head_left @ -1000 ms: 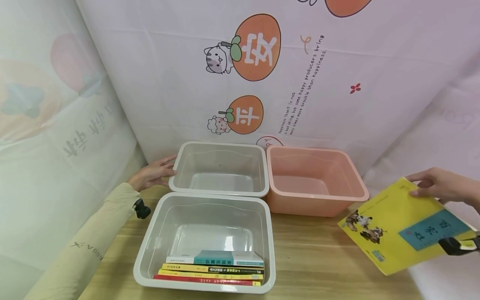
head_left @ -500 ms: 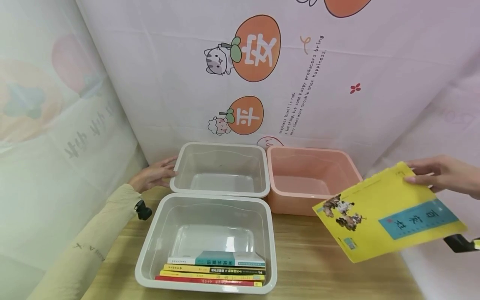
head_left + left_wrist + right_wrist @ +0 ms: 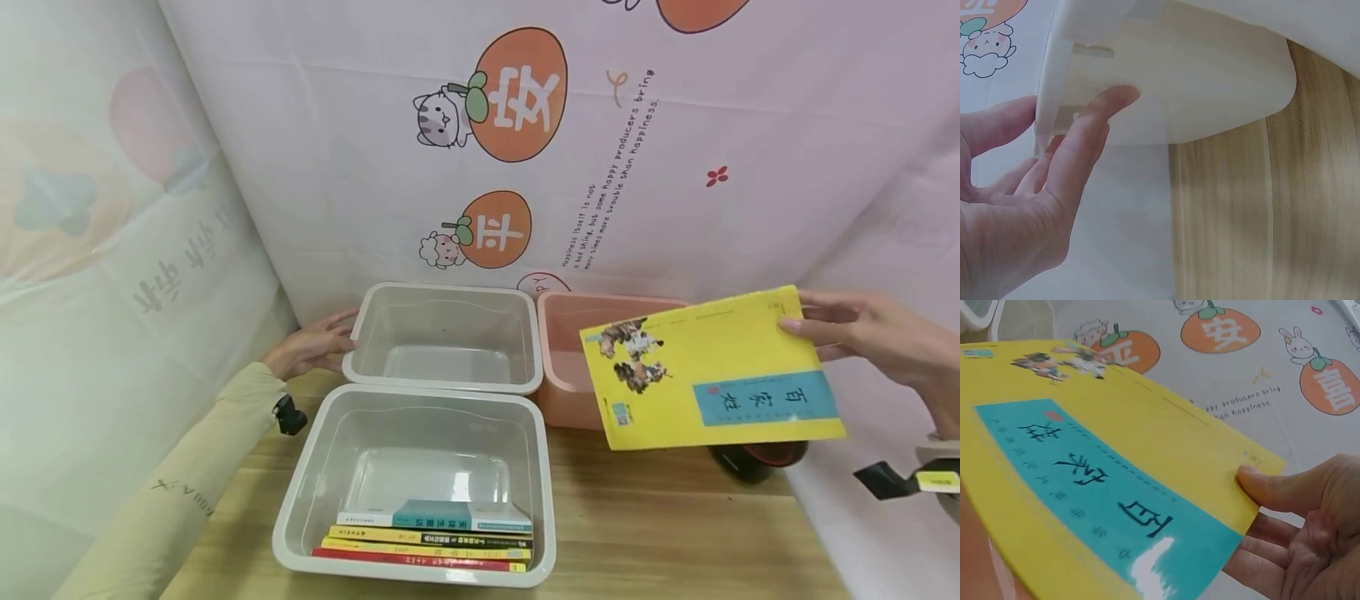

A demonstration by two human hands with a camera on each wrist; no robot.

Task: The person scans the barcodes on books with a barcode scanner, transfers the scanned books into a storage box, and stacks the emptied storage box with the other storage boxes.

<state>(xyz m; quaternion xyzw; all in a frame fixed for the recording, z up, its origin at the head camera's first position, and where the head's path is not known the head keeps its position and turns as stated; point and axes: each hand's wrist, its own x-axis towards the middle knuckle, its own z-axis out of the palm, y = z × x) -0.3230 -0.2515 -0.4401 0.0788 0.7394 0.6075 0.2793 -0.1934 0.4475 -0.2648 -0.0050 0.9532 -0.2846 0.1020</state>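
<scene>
A yellow book [image 3: 675, 383] with a blue title label and a small picture hangs in the air, in front of the peach bin [image 3: 566, 379] and hiding much of it. My right hand [image 3: 873, 337] pinches the book's right edge, thumb on the cover and fingers behind, as the right wrist view also shows. At the back left, my left hand [image 3: 311, 346] touches the left side of the rear grey bin [image 3: 534, 342]. In the left wrist view, its fingers [image 3: 1075, 147] lie against the rim and the outer wall, fairly straight.
A front grey bin [image 3: 298, 475] holds several books [image 3: 427, 542] stacked along its near side. All bins stand on a wooden table [image 3: 637, 525], near a printed cloth backdrop [image 3: 337, 167]. Under the held book, a dark object with a red edge [image 3: 753, 462] partly shows.
My right hand has carried the yellow book left and upward from the right side, turning it nearer to level, over the peach bin. The left hand stays at the rear grey bin.
</scene>
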